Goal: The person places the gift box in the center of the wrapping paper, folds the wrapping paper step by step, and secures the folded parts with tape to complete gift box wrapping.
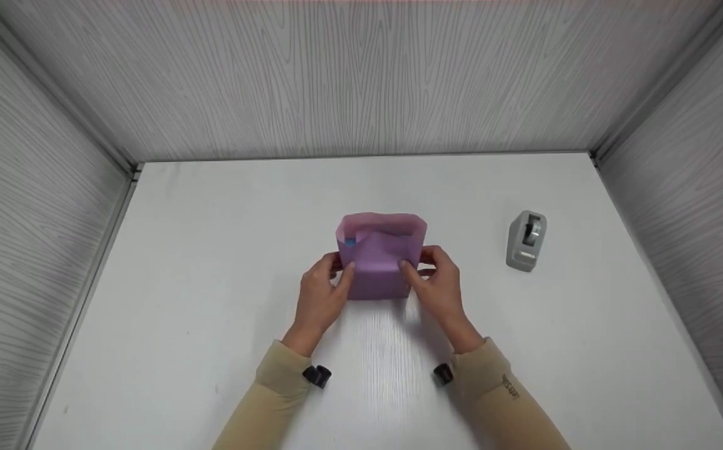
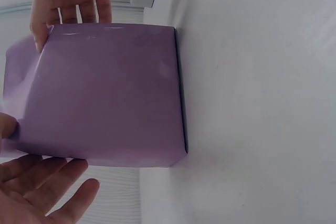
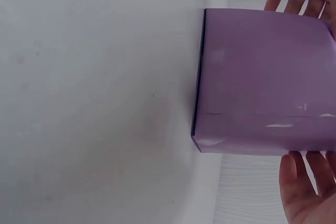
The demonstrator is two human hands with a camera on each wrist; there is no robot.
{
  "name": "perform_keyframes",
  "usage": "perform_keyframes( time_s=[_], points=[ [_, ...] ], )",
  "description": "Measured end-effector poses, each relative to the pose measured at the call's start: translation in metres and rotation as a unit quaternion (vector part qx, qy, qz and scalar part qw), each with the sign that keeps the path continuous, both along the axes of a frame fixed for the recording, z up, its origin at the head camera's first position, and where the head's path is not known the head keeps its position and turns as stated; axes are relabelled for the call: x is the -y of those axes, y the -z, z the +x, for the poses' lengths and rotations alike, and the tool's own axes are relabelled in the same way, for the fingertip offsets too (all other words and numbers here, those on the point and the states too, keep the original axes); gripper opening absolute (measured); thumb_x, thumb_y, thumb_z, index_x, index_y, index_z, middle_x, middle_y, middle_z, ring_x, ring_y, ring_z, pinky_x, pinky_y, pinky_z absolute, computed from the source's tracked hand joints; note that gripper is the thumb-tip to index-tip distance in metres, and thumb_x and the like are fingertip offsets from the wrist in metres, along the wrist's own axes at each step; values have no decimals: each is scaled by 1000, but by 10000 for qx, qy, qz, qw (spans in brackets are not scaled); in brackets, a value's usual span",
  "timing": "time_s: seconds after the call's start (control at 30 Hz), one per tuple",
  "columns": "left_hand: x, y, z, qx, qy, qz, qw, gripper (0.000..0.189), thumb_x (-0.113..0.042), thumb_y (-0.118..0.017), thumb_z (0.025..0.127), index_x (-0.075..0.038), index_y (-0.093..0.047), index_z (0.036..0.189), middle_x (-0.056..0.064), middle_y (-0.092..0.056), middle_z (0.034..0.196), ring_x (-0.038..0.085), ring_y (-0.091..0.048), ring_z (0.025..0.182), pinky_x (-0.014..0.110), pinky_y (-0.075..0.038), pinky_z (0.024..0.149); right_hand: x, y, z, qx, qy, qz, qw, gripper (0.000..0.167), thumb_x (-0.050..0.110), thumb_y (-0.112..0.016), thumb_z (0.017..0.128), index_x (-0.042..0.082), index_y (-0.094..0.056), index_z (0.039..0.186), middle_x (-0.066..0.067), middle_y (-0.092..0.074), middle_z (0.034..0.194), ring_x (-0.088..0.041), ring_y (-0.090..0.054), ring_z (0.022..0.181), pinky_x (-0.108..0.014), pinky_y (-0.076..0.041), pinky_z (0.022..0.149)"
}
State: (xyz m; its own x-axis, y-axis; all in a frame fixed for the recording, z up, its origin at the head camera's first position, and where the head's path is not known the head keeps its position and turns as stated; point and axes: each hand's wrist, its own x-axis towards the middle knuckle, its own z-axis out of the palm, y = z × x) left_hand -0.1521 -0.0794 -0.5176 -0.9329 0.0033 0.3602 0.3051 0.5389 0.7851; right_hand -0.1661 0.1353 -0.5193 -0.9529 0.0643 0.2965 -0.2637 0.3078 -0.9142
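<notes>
Through the head camera I am counting 2 hands and 1 purple package (image 1: 378, 284), which they are holding between them near the middle of 1 white table (image 1: 180, 281). The left hand (image 1: 322, 299) is gripping its left side and the right hand (image 1: 441, 290) is gripping its right, each with 1 thumb pressing the front. The top is gaping, showing a pink inside and 1 small blue patch (image 1: 350, 242) at the left. Well apart to the right, 1 grey tape dispenser (image 1: 517, 248) is resting on the table. 2 tan sleeves (image 1: 270, 390) are covering the forearms, 1 black device (image 1: 317, 376) is showing at each cuff, and 3 wood-grain panels (image 1: 367, 81) are enclosing the back and sides.

From the left wrist I am looking at the package's broad face, with 4 fingers of the left hand reaching along 1 side and the right hand grasping the opposite side. Part of the dispenser is showing beyond.

From the right wrist I am seeing 1 dark line running along the package's edge, the 2 hands clasping opposite sides. I am not managing to tell whether that edge is touching the table.
</notes>
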Motion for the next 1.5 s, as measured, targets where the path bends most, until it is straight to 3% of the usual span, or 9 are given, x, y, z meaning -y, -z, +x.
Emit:
perform_keyframes(
  time_s=[0.27,0.5,0.77,1.1,1.3,1.5],
  points=[
    [-5,-2,-4,-113,-322,-73,9994,20,-20,-66,93,-1,-64,101,8,-69,90,18,-65,84,33,-55,73,9,-5,-2,-43,620,445,9971,22,18,-75,86,5,-58,82,-5,-65,81,-19,-65,73,-30,-55,61],
    [-6,-3,-7,-99,-435,64,9990,16,-15,-68,89,-1,-64,96,7,-68,84,18,-65,77,33,-55,69,15,-10,-3,246,973,776,9919,25,20,-73,87,7,-54,78,-5,-63,79,-18,-63,73,-29,-51,55],
    [-8,-10,-14,146,-719,-307,9968,16,-18,-63,93,-3,-64,96,2,-62,71,14,-60,63,34,-50,58,20,-8,-3,408,1041,663,9915,22,18,-72,86,7,-53,81,-7,-61,84,-21,-60,84,-35,-49,70],
    [-13,-19,-22,339,-1048,-872,9901,18,-17,-58,95,-1,-65,99,2,-60,65,15,-55,52,35,-44,47,19,-10,-4,435,968,694,9919,22,19,-71,85,6,-53,81,-7,-61,84,-22,-59,83,-36,-47,70],
    [-13,-18,-24,300,-1094,-1086,9876,17,-18,-59,95,-2,-65,99,2,-59,63,15,-53,51,35,-42,46,20,-14,-9,587,1029,858,9892,24,20,-72,83,7,-52,78,-6,-59,79,-19,-56,73,-32,-46,61],
    [-14,-18,-23,149,-1082,-1189,9869,17,-18,-60,95,-3,-65,99,3,-60,64,15,-53,51,35,-42,45,21,-21,-14,860,1274,1365,9786,31,27,-70,86,9,-50,71,-3,-52,66,-18,-48,59,-32,-38,51]
  ],
)
